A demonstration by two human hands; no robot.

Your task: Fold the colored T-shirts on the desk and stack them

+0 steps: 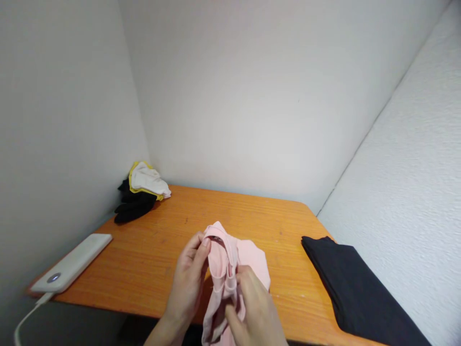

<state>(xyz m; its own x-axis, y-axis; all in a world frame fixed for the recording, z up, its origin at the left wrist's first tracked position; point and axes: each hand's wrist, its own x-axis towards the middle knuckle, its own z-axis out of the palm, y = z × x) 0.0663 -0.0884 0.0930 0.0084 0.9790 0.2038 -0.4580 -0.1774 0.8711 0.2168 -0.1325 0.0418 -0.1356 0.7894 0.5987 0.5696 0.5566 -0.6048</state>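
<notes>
**Pink garment held between two bare hands, lower centre of the frame**

Nearest the camera, the pink garment [230, 259] is bunched at lower centre, partly over the tabletop and partly below its front edge. The left hand [188, 283] pinches the garment's upper-left edge between thumb and fingers; the right hand [257, 307] grasps the gathered folds at lower right (some of its fingertips are hidden by cloth). The step in hand appears to be handling and arranging these layers. The next move seems to call for a secure pinch at the edge while the right hand sorts the bunched fabric.

The wooden tabletop [154, 259], orange-brown with small dark marks, spans the lower half of the frame. At its far left corner, a white cloth [147, 180] lies on yellow cloth [159, 197], with black cloth [135, 207] below. A white power bank [74, 262] lies along the left edge, its cable [30, 317] trailing to the lower-left corner. Folded dark cloth [356, 283] occupies the lower right. Pale walls [230, 110] enclose the table left, behind and right; a dark seam descends at upper right.
</notes>
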